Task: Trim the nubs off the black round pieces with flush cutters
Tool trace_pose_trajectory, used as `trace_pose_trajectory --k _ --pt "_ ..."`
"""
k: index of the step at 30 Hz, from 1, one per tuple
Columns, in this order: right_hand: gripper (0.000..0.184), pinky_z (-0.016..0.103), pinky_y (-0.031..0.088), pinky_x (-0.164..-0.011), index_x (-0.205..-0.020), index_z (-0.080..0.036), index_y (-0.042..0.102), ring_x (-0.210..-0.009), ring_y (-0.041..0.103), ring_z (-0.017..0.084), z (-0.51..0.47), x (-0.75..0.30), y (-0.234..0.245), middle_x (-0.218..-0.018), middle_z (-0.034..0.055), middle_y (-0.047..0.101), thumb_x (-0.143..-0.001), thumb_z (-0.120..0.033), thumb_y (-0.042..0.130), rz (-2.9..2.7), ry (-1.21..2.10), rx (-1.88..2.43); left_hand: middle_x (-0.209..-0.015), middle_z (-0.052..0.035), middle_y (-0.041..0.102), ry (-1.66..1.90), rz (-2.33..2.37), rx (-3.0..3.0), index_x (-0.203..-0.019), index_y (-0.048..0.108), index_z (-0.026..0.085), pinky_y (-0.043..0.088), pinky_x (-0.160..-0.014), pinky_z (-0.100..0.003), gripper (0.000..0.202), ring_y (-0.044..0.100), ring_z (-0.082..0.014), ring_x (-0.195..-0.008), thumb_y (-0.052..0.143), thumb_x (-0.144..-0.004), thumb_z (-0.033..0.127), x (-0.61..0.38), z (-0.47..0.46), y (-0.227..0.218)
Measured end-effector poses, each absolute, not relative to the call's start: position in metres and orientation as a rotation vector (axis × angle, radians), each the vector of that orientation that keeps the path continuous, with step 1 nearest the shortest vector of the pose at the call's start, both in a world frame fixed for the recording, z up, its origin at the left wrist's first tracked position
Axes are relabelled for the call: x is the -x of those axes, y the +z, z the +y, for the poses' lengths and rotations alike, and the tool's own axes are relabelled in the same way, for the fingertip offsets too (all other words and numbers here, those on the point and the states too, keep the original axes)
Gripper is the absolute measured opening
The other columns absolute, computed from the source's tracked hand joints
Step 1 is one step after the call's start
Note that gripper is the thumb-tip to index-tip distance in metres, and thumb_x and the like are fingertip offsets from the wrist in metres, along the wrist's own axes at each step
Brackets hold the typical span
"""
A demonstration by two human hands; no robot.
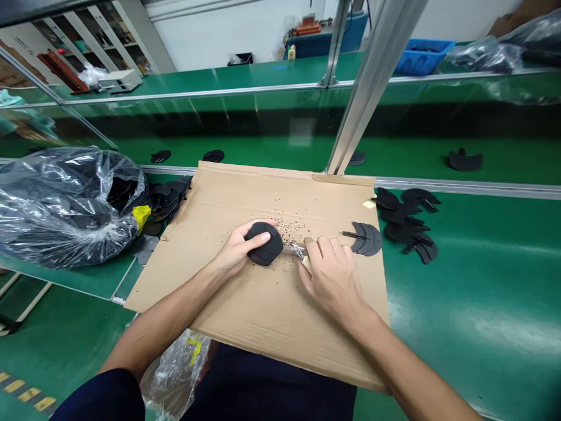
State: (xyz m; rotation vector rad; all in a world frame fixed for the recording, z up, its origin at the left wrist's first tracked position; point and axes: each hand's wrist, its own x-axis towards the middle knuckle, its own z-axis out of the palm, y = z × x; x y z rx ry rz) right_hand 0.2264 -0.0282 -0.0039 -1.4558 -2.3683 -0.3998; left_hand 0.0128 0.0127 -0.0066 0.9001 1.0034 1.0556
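My left hand grips a rounded black plastic part with ridged, layered edges, thumb across its face. Just to its right, my right hand is wrapped around a pair of small metal nippers; their jaws point at the part, a short gap away. Tiny black scraps lie scattered on the cardboard sheet around and beneath both hands. Another black fan-shaped part with a thin stem lies at the sheet's right edge, beyond my right hand.
A pile of black parts lies right of the cardboard. On the left sit a clear plastic bag of dark parts and a loose heap. A metal post rises behind the sheet. Single black parts rest on the green strip behind.
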Motion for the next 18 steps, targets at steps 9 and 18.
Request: trace_pose_trajectory --k 9,18 --pt "0.038 0.034 0.033 -0.069 -0.122 -0.005 0.057 -0.081 0.048 0.025 -0.029 -0.221 -0.011 -0.089 0.0118 0.061 -0.096 -0.032 0.05 -2.28 -0.282 1.241 -0.084 0.0005 0.07 1.118 0.846 -0.559 -0.101 0.064 0.018 0.051 -0.057 -0.017 0.031 0.062 -0.0077 -0.059 0.08 -0.074 0.015 -0.013 0.018 -0.004" --pt "0.026 0.031 0.04 -0.072 -0.118 -0.012 0.063 -0.082 0.057 0.021 -0.028 -0.228 -0.016 -0.086 0.007 0.066 -0.098 -0.021 0.052 -2.259 -0.187 1.138 -0.091 0.0003 0.07 1.008 0.761 -0.628 -0.111 0.061 0.022 0.054 -0.073 -0.021 0.044 0.066 -0.0098 -0.073 0.084 -0.073 0.019 -0.018 0.008 -0.007"
